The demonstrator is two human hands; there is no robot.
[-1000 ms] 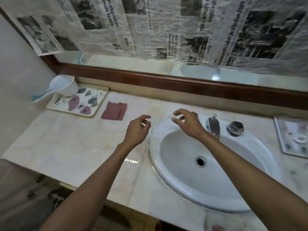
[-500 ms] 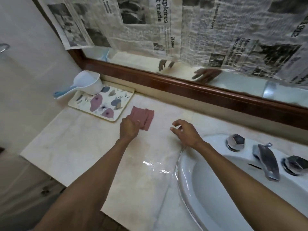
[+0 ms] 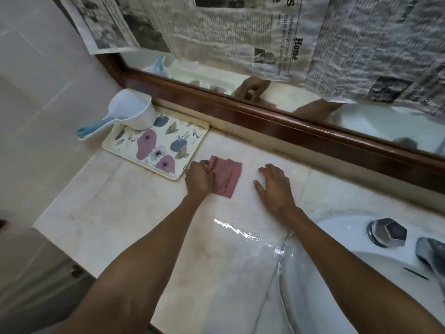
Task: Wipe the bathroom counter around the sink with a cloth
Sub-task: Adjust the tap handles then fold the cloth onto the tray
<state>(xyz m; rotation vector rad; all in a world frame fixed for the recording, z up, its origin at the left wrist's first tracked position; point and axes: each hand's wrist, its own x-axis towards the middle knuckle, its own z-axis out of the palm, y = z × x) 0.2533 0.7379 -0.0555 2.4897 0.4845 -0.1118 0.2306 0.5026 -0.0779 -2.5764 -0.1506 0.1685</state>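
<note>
Cloth under my left hand, sink off to the right

I have the left hand closed on the near-left edge of the pink cloth, fingers curled and bunching the fabric there, so this hand holds the cloth. The rest of the cloth lies flat on the bench, spreading away from that hand to the right and toward the back edge. Its long axis runs roughly from the back edge toward the front edge, slightly slanted.

The right hand rests palm down on the bench just to the right of the cloth, fingers spread wide, holding nothing and not touching the fabric. So the left hand is the one on the cloth, and the right is only near it.

The floral tray sits just beside the cloth on its left, toward the back-left corner, with a white scoop standing on it. The sink lies at the front-right, well apart from the cloth, with a wet gleam on the bench between them. I judge the wipe must sweep rightward and forward from here, toward the sink rim
</note>
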